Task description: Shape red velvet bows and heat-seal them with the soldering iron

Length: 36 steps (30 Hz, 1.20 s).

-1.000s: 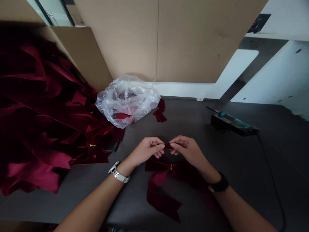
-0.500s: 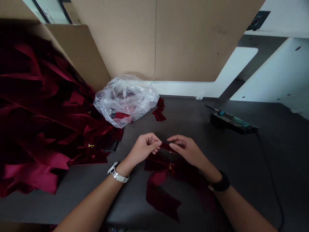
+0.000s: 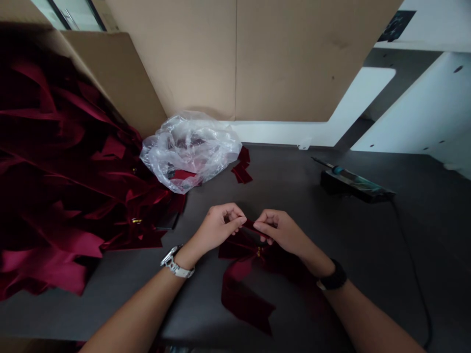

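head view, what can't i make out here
All in the head view:
Red velvet strip: its ends, hidden by the left hand and right hand.
Velvet bow: its right side, partly under the right hand, lost in shadow.
Plastic bag: its full contents, obscured by creases.
Ribbon heap: the rest, cut off by the left edge.
Wristwatch: dial, too small.

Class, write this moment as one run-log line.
left hand: pinches dark-red fabric strip | right hand: pinches same strip | below: dark-red velvet bow, gold tie at centre | beyond: crumpled clear plastic bag
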Tool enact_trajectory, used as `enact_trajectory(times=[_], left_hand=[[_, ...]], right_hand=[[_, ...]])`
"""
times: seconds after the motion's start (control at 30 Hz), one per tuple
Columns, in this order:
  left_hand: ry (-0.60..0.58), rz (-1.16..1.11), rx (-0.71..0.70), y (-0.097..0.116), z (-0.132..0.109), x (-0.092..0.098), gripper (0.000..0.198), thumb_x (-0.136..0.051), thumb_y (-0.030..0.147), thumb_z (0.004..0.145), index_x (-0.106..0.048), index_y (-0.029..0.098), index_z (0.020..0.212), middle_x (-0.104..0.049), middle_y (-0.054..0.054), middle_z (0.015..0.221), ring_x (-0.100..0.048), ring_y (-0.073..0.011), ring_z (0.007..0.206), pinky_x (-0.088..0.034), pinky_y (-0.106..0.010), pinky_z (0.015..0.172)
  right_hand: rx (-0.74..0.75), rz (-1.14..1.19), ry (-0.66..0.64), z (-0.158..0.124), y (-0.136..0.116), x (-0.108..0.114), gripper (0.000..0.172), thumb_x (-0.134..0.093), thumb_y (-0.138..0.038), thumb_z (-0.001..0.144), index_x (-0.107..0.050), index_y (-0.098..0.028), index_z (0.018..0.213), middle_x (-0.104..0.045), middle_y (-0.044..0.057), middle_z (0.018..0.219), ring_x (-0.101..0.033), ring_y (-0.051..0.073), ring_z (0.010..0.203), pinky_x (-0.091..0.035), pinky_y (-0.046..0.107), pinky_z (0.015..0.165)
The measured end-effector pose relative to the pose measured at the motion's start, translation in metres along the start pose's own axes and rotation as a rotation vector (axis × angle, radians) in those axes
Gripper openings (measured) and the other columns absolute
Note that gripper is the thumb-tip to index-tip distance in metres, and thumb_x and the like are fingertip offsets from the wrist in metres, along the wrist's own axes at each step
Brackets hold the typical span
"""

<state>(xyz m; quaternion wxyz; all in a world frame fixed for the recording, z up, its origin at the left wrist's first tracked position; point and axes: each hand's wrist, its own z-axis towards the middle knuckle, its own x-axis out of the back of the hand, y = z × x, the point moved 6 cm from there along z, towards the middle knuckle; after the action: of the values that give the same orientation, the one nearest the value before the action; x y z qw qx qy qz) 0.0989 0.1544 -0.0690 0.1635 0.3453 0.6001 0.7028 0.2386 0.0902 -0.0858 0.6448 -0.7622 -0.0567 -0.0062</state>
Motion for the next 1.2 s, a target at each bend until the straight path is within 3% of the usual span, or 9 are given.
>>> enact_trajectory(times=[0.1, 0.2, 0.3, 0.4, 0.53, 0.6, 0.67, 0.8, 1.2], left_hand=[[0.112, 0.351, -0.278, 0.016, -0.006, 0.002, 0.014, -0.061, 0.028, 0.086, -0.066, 0.015, 0.09, -0.068, -0.005, 0.08, -0.064, -0.0151, 0.074, -0.052, -0.027, 0.069], [0.123, 0.658, -0.601, 0.031, -0.017, -0.005, 0.034, -0.065, 0.034, 0.085, -0.062, 0.017, 0.114, -0.064, -0.013, 0.118, -0.058, -0.0247, 0.11, -0.047, -0.04, 0.092], [0.086, 0.778, -0.726, 0.034, -0.023, -0.011, 0.024, -0.058, 0.023, 0.089, -0.064, 0.017, 0.111, -0.068, -0.01, 0.107, -0.06, -0.0231, 0.102, -0.048, -0.037, 0.086], [0.123, 0.592, -0.586, 0.032, -0.019, -0.006, 0.017, -0.052, 0.014, 0.089, -0.069, 0.014, 0.095, -0.068, -0.006, 0.08, -0.06, -0.016, 0.076, -0.046, -0.028, 0.07], [0.071, 0.06, -0.104, 0.008, -0.006, -0.007, 0.016, -0.063, 0.023, 0.082, -0.065, 0.013, 0.07, -0.061, -0.001, 0.062, -0.053, -0.0104, 0.057, -0.039, -0.021, 0.055], [-0.015, -0.183, 0.076, -0.003, -0.004, -0.015, 0.019, -0.066, 0.028, 0.078, -0.064, 0.012, 0.066, -0.059, 0.001, 0.058, -0.051, -0.0088, 0.054, -0.038, -0.02, 0.054], [-0.074, -0.323, 0.165, -0.009, -0.004, -0.021, 0.02, -0.069, 0.03, 0.074, -0.064, 0.012, 0.066, -0.059, 0.001, 0.057, -0.051, -0.0077, 0.053, -0.039, -0.019, 0.054], [-0.148, -0.385, 0.204, -0.011, -0.005, -0.027, 0.022, -0.073, 0.033, 0.071, -0.067, 0.011, 0.07, -0.063, 0.001, 0.061, -0.054, -0.0076, 0.055, -0.043, -0.019, 0.057], [-0.163, -0.239, 0.123, -0.005, -0.006, -0.03, 0.026, -0.058, 0.036, 0.086, -0.067, 0.012, 0.081, -0.068, -0.004, 0.072, -0.06, -0.0102, 0.062, -0.049, -0.022, 0.063]], right_hand=[[-0.038, 0.032, -0.002, 0.0, 0.002, 0.001, 0.033, -0.068, -0.044, 0.077, -0.055, -0.015, 0.07, -0.058, -0.002, 0.052, -0.046, 0.006, 0.041, -0.035, 0.018, 0.042], [-0.073, 0.109, -0.009, -0.001, 0.004, 0.0, 0.036, -0.07, -0.047, 0.075, -0.053, -0.016, 0.067, -0.058, -0.002, 0.051, -0.045, 0.006, 0.041, -0.035, 0.017, 0.042], [-0.113, 0.198, -0.043, -0.001, 0.006, -0.004, 0.04, -0.074, -0.049, 0.071, -0.052, -0.016, 0.066, -0.056, -0.003, 0.05, -0.043, 0.005, 0.04, -0.032, 0.017, 0.04], [-0.148, 0.325, -0.053, -0.002, 0.008, -0.003, 0.043, -0.073, -0.054, 0.071, -0.053, -0.017, 0.068, -0.053, -0.004, 0.049, -0.04, 0.005, 0.038, -0.028, 0.017, 0.039], [-0.011, 0.546, -0.016, 0.0, -0.001, 0.003, 0.053, -0.064, -0.067, 0.074, -0.059, -0.018, 0.093, -0.052, -0.005, 0.058, -0.037, 0.005, 0.04, -0.028, 0.019, 0.04], [0.051, 0.445, -0.024, 0.0, -0.006, 0.001, 0.05, -0.074, -0.058, 0.069, -0.058, -0.019, 0.095, -0.054, -0.004, 0.068, -0.041, 0.005, 0.045, -0.03, 0.019, 0.042], [0.068, 0.265, -0.009, 0.0, -0.007, -0.003, 0.039, -0.078, -0.046, 0.069, -0.059, -0.018, 0.089, -0.054, -0.003, 0.071, -0.043, 0.006, 0.048, -0.033, 0.02, 0.045], [0.07, 0.071, 0.112, -0.001, -0.004, -0.006, 0.03, -0.07, -0.045, 0.075, -0.06, -0.016, 0.078, -0.053, -0.002, 0.063, -0.044, 0.009, 0.053, -0.033, 0.022, 0.048], [0.078, 0.133, 0.246, -0.001, -0.005, 0.001, 0.034, -0.068, -0.049, 0.074, -0.059, -0.017, 0.07, -0.052, -0.002, 0.058, -0.038, 0.009, 0.048, -0.028, 0.023, 0.045]])
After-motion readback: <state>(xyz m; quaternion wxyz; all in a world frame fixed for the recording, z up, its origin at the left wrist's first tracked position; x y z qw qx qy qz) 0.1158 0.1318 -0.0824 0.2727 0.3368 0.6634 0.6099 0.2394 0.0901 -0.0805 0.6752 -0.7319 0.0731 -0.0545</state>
